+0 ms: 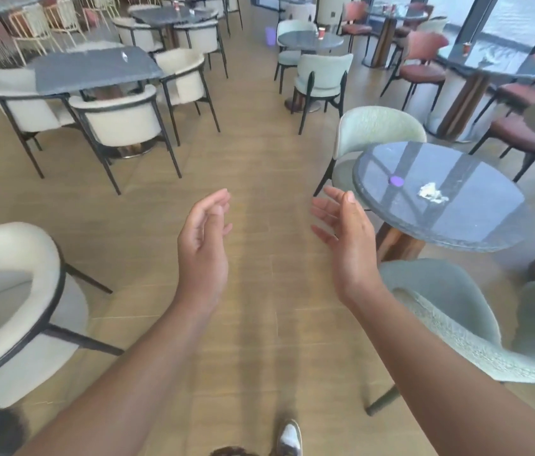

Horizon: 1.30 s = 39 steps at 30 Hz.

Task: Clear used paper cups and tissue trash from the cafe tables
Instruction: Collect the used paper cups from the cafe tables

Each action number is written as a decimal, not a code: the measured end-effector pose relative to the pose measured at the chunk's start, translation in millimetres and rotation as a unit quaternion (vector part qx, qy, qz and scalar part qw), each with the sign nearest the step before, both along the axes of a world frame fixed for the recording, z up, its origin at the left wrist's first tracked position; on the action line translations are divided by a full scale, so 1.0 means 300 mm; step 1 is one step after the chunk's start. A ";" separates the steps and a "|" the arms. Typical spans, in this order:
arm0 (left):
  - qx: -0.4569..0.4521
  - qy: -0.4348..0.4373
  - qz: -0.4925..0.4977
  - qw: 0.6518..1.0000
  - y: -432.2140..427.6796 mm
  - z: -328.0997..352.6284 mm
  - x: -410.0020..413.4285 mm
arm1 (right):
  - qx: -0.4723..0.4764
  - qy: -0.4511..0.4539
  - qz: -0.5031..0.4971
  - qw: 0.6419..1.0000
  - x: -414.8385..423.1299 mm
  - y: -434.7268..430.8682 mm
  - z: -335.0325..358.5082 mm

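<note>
Tissue (432, 193), a crumpled white wad, lies on round table (457, 225), near right. Left hand (202, 245) and right hand (345, 238) are raised over the floor, palms facing, fingers loosely spread, holding nothing. The right hand is just beside the table rim. Red cup (321, 32) stands on far table (305, 41); second cup (466, 49) far right.

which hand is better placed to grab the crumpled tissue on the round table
Right. The right hand is open beside the round table, where the crumpled tissue lies; the left hand, also open, is farther from it.
</note>
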<state>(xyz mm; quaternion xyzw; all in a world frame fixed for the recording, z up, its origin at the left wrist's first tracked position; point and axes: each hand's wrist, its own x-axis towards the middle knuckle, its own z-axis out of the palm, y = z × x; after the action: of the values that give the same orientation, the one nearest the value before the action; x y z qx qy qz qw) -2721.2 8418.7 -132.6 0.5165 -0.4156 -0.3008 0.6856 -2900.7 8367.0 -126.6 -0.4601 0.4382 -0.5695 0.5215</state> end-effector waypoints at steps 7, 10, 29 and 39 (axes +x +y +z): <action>0.007 0.007 0.051 0.999 -0.448 0.030 0.193 | -0.001 -0.002 0.052 0.999 0.183 -0.515 0.018; 0.008 0.009 0.066 0.998 -0.649 0.013 0.309 | -0.007 -0.004 0.068 0.998 0.304 -0.734 0.004; 0.006 -0.010 0.054 0.998 -2.042 0.029 1.060 | 0.012 -0.021 0.053 0.998 1.040 -2.114 0.018; 0.017 -0.020 0.050 0.998 -2.910 -0.024 1.218 | 0.012 -0.016 0.061 0.998 1.206 -2.980 -0.054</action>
<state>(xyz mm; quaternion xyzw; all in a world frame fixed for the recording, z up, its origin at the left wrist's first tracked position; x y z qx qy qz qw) -2355.8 7545.9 -139.9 0.5541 -0.3977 -0.2634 0.6822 -2538.8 7473.0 -142.8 -0.4706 0.4073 -0.5388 0.5678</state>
